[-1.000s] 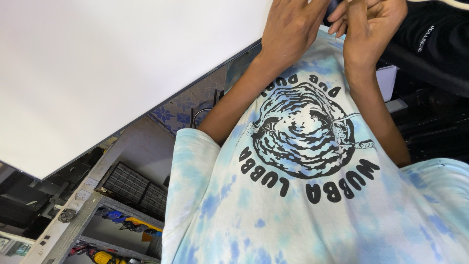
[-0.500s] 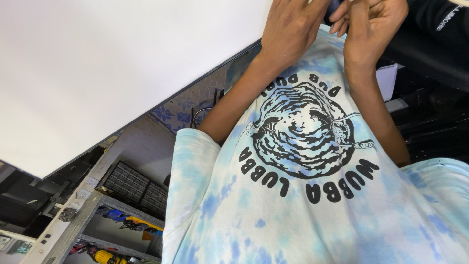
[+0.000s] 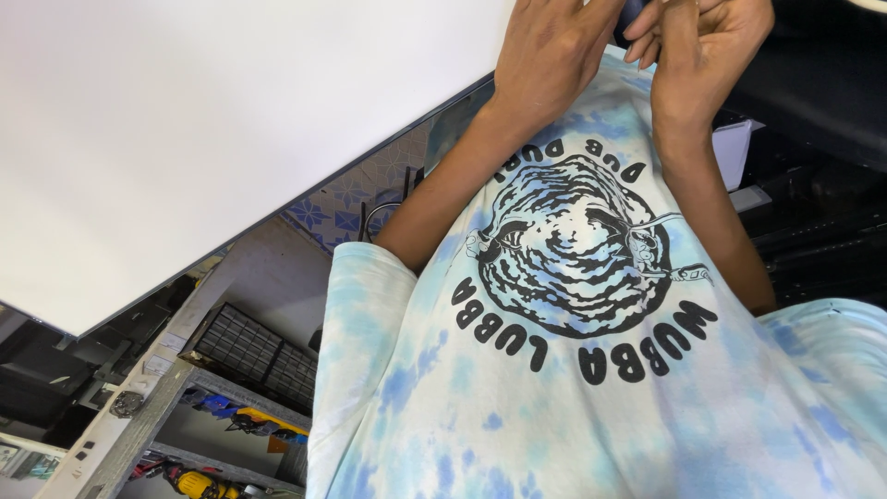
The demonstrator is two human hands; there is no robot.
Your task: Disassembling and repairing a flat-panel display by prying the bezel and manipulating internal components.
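**Hands together at the top edge, work mostly out of frame**

- Both hands are raised to the top of the frame, close together and almost touching. The left hand (image 3: 547, 57) shows its back, with its fingers cut off by the frame edge. The right hand (image 3: 700, 44) has its fingers bunched towards the left one.
- A small dark blue thing (image 3: 630, 13) shows in the gap between them, top centre. Only a sliver is visible, so its kind is unclear, and I cannot tell whether either hand is clamped on it.
- Progress: whatever is being handled sits at the fingertips. Nothing in view shows a finished or unfinished part.
- A large white panel (image 3: 203, 120) with a thin dark edge fills the upper left. The left hand lies just beside its edge.
- A pale blue tie-dye shirt (image 3: 573, 397) with a round black print fills the centre and lower right.
- A metal shelf (image 3: 176, 393) sits at lower left, with dark drawer boxes (image 3: 249, 351) above it and a yellow tool (image 3: 199, 482) below.
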